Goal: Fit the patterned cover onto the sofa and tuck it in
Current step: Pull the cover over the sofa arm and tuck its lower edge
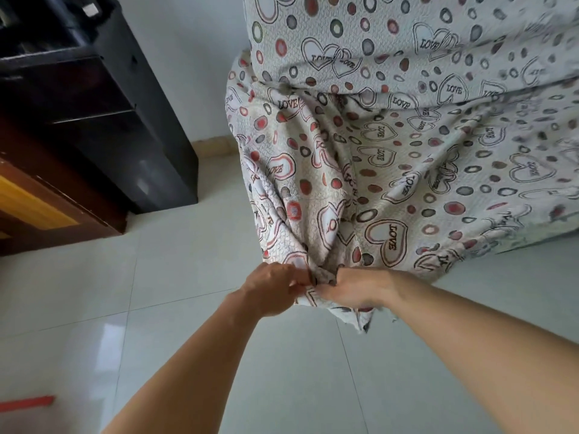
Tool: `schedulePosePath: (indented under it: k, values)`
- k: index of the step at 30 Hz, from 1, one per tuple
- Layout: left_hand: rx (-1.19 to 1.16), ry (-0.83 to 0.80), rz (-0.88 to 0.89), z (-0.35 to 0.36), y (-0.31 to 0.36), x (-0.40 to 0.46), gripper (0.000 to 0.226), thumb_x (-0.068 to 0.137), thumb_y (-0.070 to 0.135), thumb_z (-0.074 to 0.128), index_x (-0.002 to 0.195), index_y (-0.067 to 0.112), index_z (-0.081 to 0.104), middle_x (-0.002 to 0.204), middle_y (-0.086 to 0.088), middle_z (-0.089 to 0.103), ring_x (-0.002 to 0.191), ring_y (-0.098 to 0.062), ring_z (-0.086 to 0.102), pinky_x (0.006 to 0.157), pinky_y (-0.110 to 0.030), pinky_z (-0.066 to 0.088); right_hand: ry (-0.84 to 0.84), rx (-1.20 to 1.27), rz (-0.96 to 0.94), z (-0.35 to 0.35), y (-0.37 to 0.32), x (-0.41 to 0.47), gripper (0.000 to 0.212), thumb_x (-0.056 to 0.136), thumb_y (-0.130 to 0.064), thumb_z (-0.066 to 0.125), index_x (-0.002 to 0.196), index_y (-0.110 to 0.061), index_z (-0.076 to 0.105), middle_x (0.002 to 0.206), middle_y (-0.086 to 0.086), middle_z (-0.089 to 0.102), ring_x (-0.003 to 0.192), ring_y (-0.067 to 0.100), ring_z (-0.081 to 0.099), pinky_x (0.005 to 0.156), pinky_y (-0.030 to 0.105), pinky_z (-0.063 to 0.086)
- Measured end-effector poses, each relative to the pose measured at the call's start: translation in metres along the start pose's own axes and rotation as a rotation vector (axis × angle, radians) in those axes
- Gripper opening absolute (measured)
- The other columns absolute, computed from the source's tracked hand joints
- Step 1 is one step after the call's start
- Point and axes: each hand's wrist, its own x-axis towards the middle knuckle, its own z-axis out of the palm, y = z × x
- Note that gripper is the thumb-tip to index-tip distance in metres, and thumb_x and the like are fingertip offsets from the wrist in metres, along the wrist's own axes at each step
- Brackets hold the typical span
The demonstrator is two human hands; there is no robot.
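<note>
- We see a sofa [407, 42] fully draped in a cream cover [391, 158] printed with hearts and coloured rings.
- The cover lies over the backrest, the seat and the near-left corner, where it hangs in loose folds down toward the tiled floor [188, 308].
- Both our arms reach forward and down from the bottom of the view, forearms bare, wrists close together.
- The left hand [272, 289] is closed on a bunch of the cover's bottom corner, fingers curled in.
- The right hand [354, 289] sits just beside it, touching it, pinching the same gathered corner; a frayed tail of cloth hangs below.
- We judge that the corner is being gathered tight, ready to tuck in.
- Risk: pulling too hard here could drag the cover off the backrest or skew the pattern.
- Risk: the frayed edge may tear further under strain.
- Risk: the bulky folds could bunch and pop back out once tucked.
- A dark cabinet [103, 98] stands to the left, well apart.
</note>
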Motion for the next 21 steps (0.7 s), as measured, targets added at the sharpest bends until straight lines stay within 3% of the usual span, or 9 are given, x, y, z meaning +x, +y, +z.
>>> schedulePosePath:
  k: [4, 6, 7, 9, 10, 12, 14, 17, 21]
  values:
    - [0.095, -0.172, -0.153, 0.011, -0.005, -0.011, 0.022, 0.094, 0.039, 0.051, 0.112, 0.037, 0.063, 0.119, 0.005, 0.063, 0.112, -0.020, 0.057, 0.091, -0.027, 0.040, -0.143, -0.046, -0.059, 0.014, -0.005, 0.002, 0.044, 0.090, -0.057, 0.041, 0.064, -0.022, 0.040, 0.063, -0.003, 0.041, 0.056, 0.014, 0.043, 0.065, 0.029, 0.038]
    - [0.113, -0.272, -0.229, 0.020, -0.008, -0.016, 0.023, 0.094, 0.036, 0.049, 0.113, 0.036, 0.063, 0.123, 0.006, 0.061, 0.117, -0.019, 0.055, 0.096, -0.030, 0.039, -0.064, -0.075, -0.048, 0.018, 0.000, 0.001, 0.044, 0.093, -0.047, 0.045, 0.059, -0.021, 0.036, 0.062, -0.001, 0.042, 0.059, 0.018, 0.047, 0.061, 0.029, 0.035]
    - [0.096, -0.288, -0.266, 0.024, -0.009, -0.017, 0.024, 0.094, 0.034, 0.048, 0.113, 0.036, 0.062, 0.124, 0.006, 0.061, 0.117, -0.019, 0.055, 0.095, -0.031, 0.039, 0.061, -0.097, -0.036, 0.016, 0.004, 0.000, 0.043, 0.093, -0.043, 0.047, 0.060, -0.017, 0.039, 0.064, 0.001, 0.048, 0.066, 0.022, 0.054, 0.061, 0.029, 0.035]
    - [0.025, -0.163, -0.372, 0.031, -0.010, -0.018, 0.023, 0.095, 0.032, 0.044, 0.111, 0.032, 0.061, 0.119, 0.001, 0.062, 0.110, -0.023, 0.058, 0.087, -0.031, 0.043, 0.387, -0.125, 0.011, 0.010, 0.016, 0.003, 0.039, 0.090, -0.039, 0.051, 0.061, -0.013, 0.046, 0.068, 0.002, 0.055, 0.077, 0.026, 0.062, 0.061, 0.027, 0.036]
    - [-0.014, -0.012, -0.419, 0.031, -0.010, -0.015, 0.022, 0.096, 0.031, 0.043, 0.110, 0.029, 0.060, 0.116, -0.001, 0.062, 0.106, -0.025, 0.060, 0.082, -0.031, 0.045, 0.517, -0.086, 0.041, 0.005, 0.022, 0.007, 0.038, 0.088, -0.037, 0.054, 0.061, -0.011, 0.049, 0.067, 0.001, 0.056, 0.075, 0.027, 0.062, 0.059, 0.027, 0.036]
    - [-0.113, 0.332, -0.436, 0.028, -0.010, -0.008, 0.021, 0.094, 0.026, 0.048, 0.113, 0.026, 0.057, 0.116, 0.001, 0.060, 0.106, -0.023, 0.057, 0.078, -0.033, 0.047, 0.669, 0.035, 0.099, -0.006, 0.032, 0.014, 0.029, 0.088, -0.036, 0.058, 0.069, -0.014, 0.059, 0.079, 0.000, 0.062, 0.079, 0.027, 0.063, 0.060, 0.028, 0.040]
    - [-0.218, 0.524, -0.354, 0.024, -0.011, 0.002, 0.033, 0.090, 0.024, 0.056, 0.123, 0.026, 0.052, 0.123, 0.005, 0.054, 0.116, -0.019, 0.049, 0.083, -0.035, 0.047, 0.749, 0.132, 0.125, -0.016, 0.035, 0.023, 0.015, 0.090, -0.036, 0.059, 0.095, -0.023, 0.063, 0.106, 0.000, 0.059, 0.091, 0.028, 0.062, 0.068, 0.032, 0.045]
    - [-0.240, 0.449, -0.239, 0.016, -0.005, 0.024, 0.049, 0.089, 0.027, 0.062, 0.135, 0.030, 0.044, 0.135, 0.008, 0.046, 0.123, -0.016, 0.043, 0.091, -0.034, 0.045, 0.749, 0.171, 0.225, -0.020, 0.031, 0.041, 0.032, 0.090, -0.032, 0.060, 0.116, -0.014, 0.054, 0.116, 0.009, 0.054, 0.095, 0.031, 0.060, 0.067, 0.032, 0.042]
    - [-0.231, 0.398, -0.320, 0.016, 0.001, 0.046, 0.053, 0.085, 0.029, 0.069, 0.132, 0.030, 0.043, 0.127, 0.004, 0.042, 0.113, -0.018, 0.047, 0.088, -0.037, 0.050, 0.698, 0.124, 0.310, -0.016, 0.025, 0.061, 0.023, 0.086, -0.019, 0.067, 0.101, -0.003, 0.060, 0.101, 0.014, 0.063, 0.080, 0.029, 0.061, 0.058, 0.028, 0.039]
